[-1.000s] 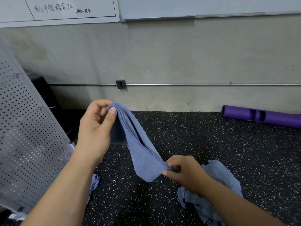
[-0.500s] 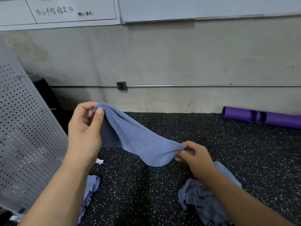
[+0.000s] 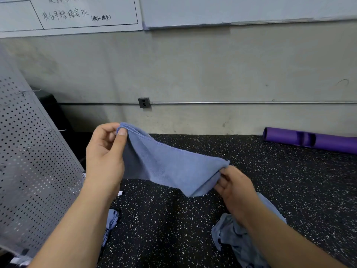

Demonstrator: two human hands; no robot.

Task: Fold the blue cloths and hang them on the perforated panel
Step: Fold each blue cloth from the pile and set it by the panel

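Note:
A folded blue cloth (image 3: 168,165) is stretched in the air between both hands above the speckled black floor. My left hand (image 3: 105,155) pinches its upper left corner between thumb and fingers. My right hand (image 3: 234,188) pinches the lower right corner. The grey perforated panel (image 3: 32,163) leans at the left, with small wire hooks on it. A crumpled blue cloth (image 3: 237,238) lies on the floor under my right forearm. Another blue cloth (image 3: 112,221) lies at the panel's foot, partly hidden by my left arm.
A purple foam roller (image 3: 313,140) lies against the wall at the right. A metal rail with a wall socket (image 3: 144,102) runs along the grey wall. A whiteboard with writing (image 3: 77,14) hangs above. A black object (image 3: 52,111) stands behind the panel.
My right hand has risen and moved right, pulling the cloth from a hanging drape into a taut span. My left hand has shifted slightly left with its corner.

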